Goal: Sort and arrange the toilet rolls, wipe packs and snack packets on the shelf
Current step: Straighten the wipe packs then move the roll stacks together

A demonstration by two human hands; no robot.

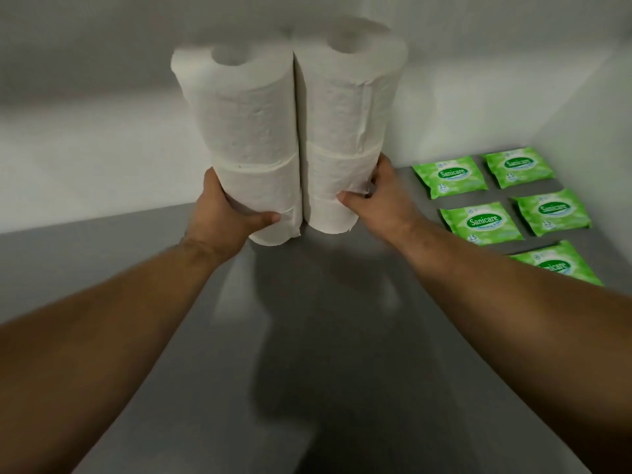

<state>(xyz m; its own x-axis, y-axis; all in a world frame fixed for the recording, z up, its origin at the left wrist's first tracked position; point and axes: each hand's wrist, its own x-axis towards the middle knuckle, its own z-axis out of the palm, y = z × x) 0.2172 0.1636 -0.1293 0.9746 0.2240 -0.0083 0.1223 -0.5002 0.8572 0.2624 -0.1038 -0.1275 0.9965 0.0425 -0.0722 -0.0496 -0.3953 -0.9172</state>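
Two stacks of white toilet rolls stand side by side, touching, near the middle of the grey shelf point(307, 336). Each stack is two rolls high. My left hand point(225, 213) grips the bottom roll of the left stack point(246, 131). My right hand point(379, 196) grips the bottom roll of the right stack point(342, 114). Both stacks lean slightly away from me. Several green Sanicare wipe packs point(480, 222) lie flat in two columns at the right of the shelf. No snack packets are in view.
A white back wall point(102, 148) closes the shelf behind the rolls. A white side wall point(588, 131) closes it on the right, just past the wipe packs. Bare grey shelf surface stretches left of the rolls and toward me.
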